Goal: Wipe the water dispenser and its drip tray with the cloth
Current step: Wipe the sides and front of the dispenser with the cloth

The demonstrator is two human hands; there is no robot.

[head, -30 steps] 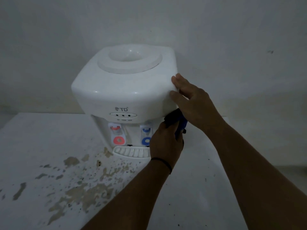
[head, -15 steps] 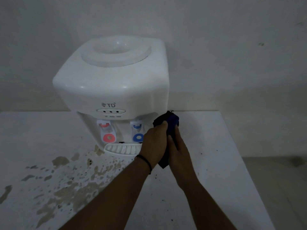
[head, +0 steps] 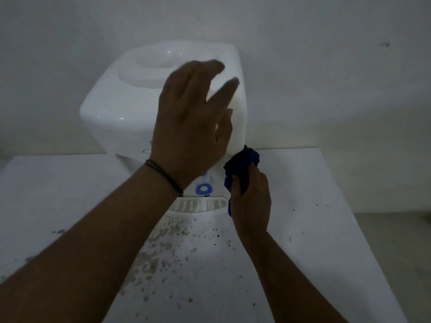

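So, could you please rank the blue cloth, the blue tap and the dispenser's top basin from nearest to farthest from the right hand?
1. Blue cloth: held in the right hand.
2. Blue tap: just to its left.
3. Top basin: far up and left.

Left hand (head: 193, 127) released cloth (head: 241, 170), rose over dispenser (head: 112, 106); right hand (head: 251, 199) now grips cloth alone.

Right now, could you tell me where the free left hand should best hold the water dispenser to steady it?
Probably the broad top housing of the water dispenser, from above at its right shoulder, where the open left hand hovers. That part is wide and rounded, clear of the taps, and leaves the lower right side free for the right hand and cloth.
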